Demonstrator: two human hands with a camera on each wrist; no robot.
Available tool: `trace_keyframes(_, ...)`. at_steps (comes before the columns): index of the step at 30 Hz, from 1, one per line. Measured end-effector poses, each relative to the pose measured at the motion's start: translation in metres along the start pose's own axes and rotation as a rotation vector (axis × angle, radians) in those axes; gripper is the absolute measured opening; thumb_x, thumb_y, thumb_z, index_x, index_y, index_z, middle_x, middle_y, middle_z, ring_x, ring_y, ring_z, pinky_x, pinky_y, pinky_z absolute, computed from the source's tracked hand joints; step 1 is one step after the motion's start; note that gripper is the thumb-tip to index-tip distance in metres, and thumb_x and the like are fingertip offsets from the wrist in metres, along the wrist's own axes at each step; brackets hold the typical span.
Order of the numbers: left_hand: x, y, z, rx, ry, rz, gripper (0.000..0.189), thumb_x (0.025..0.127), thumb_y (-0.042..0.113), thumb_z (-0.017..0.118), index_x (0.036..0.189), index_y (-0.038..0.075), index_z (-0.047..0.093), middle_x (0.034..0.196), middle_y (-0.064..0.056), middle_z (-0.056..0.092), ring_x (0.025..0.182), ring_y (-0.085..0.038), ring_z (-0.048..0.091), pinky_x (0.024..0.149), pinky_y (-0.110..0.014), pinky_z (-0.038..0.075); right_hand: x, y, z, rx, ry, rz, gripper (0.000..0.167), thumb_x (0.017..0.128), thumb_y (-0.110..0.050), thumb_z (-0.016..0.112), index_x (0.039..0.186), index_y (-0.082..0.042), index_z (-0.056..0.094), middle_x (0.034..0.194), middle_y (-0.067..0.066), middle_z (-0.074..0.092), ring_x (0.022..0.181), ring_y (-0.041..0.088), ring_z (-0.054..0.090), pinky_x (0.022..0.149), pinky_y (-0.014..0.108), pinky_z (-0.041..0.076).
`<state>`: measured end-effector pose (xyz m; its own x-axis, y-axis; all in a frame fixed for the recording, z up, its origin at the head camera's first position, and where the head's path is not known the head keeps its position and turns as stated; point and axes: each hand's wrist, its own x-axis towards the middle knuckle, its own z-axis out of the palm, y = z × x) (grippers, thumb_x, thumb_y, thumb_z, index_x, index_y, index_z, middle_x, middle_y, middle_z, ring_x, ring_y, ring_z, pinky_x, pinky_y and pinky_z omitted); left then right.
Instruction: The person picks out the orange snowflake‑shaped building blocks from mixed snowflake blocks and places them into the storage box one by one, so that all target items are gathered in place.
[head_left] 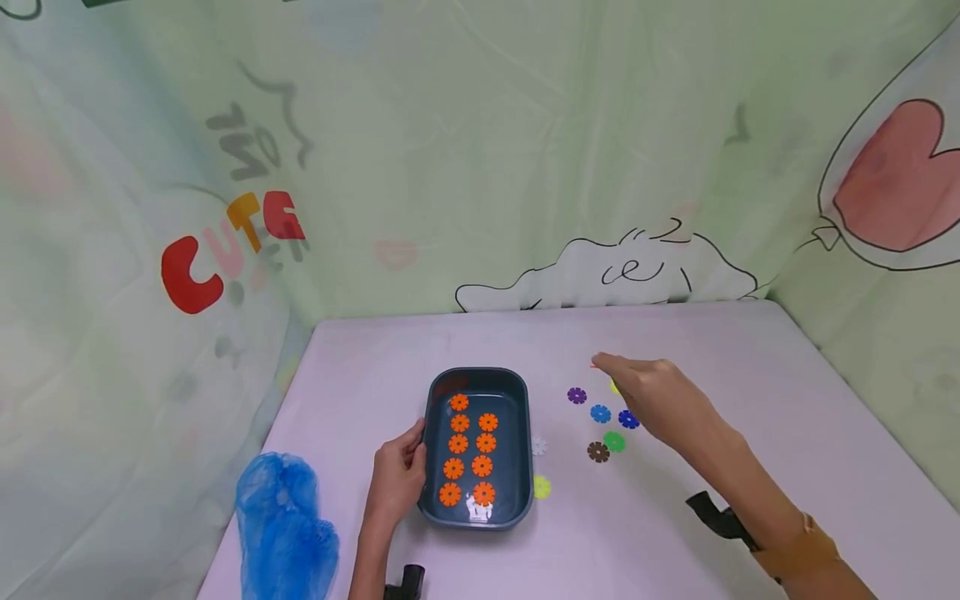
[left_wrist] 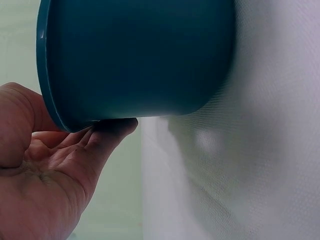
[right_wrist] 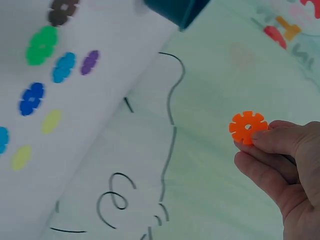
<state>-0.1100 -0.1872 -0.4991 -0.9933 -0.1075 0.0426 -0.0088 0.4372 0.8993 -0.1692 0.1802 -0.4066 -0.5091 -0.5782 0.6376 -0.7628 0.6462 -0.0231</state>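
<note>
My left hand (head_left: 400, 477) grips the left rim of a dark blue-grey rectangular tray (head_left: 504, 510). In the left wrist view, the fingers of that hand (left_wrist: 55, 175) lie against the tray's outer wall (left_wrist: 140, 60). Inside the tray, orange notched discs (head_left: 482, 465) lie in two columns. My right hand (head_left: 667, 404) is raised over the right part of the table. Between thumb and fingers it pinches one orange notched disc (right_wrist: 248, 127), seen flat-on in the right wrist view; the head view shows only a thin edge.
Loose notched discs lie right of the tray: purple (head_left: 577, 396), light blue (head_left: 601, 413), dark blue (head_left: 628, 419), green (head_left: 614, 442), brown (head_left: 597, 452), white (head_left: 539, 447) and yellow-green (head_left: 542, 487). A crumpled blue plastic bag (head_left: 285, 533) sits at the table's left edge. Printed fabric (head_left: 480, 150) hangs behind.
</note>
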Motion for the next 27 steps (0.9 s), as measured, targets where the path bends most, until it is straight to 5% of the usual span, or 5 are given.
trace_keyframes(10,0.001,-0.002,-0.001,-0.019,-0.004,0.002,0.047,0.108,-0.004,0.057,0.155,-0.003,0.054,0.152,-0.027,0.059,0.083,-0.027,0.065,0.064,-0.019,0.058,0.048,-0.012,-0.009,0.036,0.137,-0.151,0.056,0.066,0.022,0.089,0.116,0.006,0.072,0.102,0.02,0.081,0.087,0.031,0.081,0.069,0.04,0.066)
trace_keyframes(23,0.0,-0.003,-0.001,-0.017,-0.008,-0.002,0.048,0.108,-0.004,0.058,0.155,-0.002,0.054,0.151,-0.026,0.06,0.09,-0.027,0.068,0.072,-0.021,0.062,0.056,-0.026,0.034,0.109,0.062,-0.127,0.043,0.076,0.019,0.086,0.114,0.003,0.073,0.098,0.014,0.083,0.076,0.023,0.081,0.066,0.031,0.066)
trace_keyframes(27,0.001,-0.003,0.0,-0.019,-0.003,0.0,0.048,0.108,-0.004,0.058,0.155,-0.001,0.054,0.152,-0.025,0.06,0.094,-0.026,0.07,0.078,-0.026,0.065,0.058,-0.031,0.051,0.142,0.018,-0.101,0.036,0.081,0.015,0.085,0.113,0.001,0.076,0.101,0.014,0.083,0.087,0.026,0.082,0.072,0.034,0.067)
